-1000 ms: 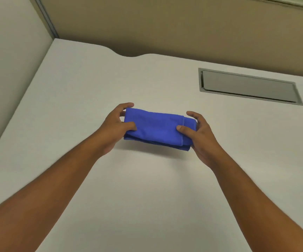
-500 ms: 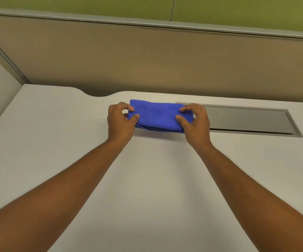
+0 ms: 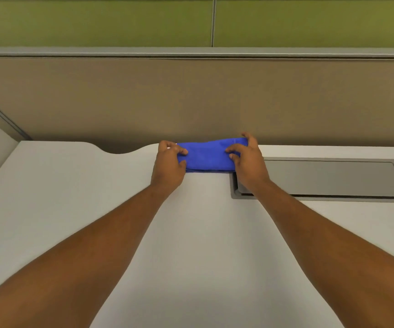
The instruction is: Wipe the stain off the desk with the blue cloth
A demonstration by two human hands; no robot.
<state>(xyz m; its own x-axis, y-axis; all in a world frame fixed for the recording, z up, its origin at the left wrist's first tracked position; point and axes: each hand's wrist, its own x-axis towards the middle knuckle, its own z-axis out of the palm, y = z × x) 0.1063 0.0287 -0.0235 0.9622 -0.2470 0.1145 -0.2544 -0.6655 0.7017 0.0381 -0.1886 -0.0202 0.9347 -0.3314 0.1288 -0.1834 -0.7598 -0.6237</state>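
Beige partition (image 3: 191, 95) backs a pale table (image 3: 191, 233). One folded cloth (image 3: 206, 156) lies at the table's far edge, pinched at each end: left hand (image 3: 168, 165) closed on its left end, right hand (image 3: 248, 162) closed on its right. Between the grips the cloth seems to rest on the table. No stain shows anywhere, so whether wiping is done or pending I cannot tell. Right of the right grip, one recessed hatch (image 3: 333, 178). Count: one cloth, two hands, one hatch.

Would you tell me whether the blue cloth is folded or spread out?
Folded: the blue cloth forms a compact band, layered edges along its near side, between left hand and right hand.
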